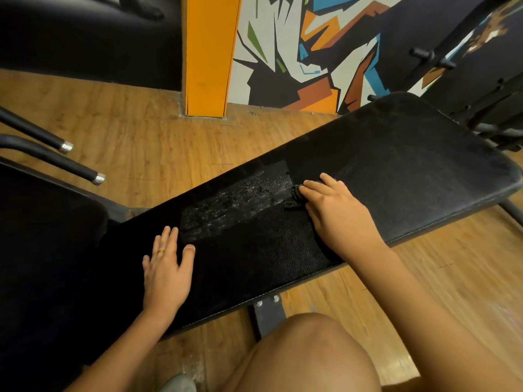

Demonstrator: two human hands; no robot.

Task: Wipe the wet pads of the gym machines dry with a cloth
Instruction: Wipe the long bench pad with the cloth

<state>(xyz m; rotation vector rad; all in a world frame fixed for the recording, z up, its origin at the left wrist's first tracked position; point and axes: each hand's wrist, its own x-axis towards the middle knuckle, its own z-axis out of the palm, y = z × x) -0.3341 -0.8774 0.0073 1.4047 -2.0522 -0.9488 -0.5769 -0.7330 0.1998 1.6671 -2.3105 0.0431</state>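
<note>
You find nothing to read here: no text, label, brand or number shows on any surface. The mural [311, 52] at your 12 to 1 o'clock carries only angular colour shapes, no letters, and the pad [396, 165] bears no legible mark.

The black bench pad [396, 165] crosses mid-frame diagonally, bearing a wet patch [237, 202], a dark cloth [295, 197] under the right hand [336, 213], and the flat left hand [167, 270].

An orange pillar [210, 52] stands on wooden floor [127, 131] beside a painted wall [311, 38].
</note>
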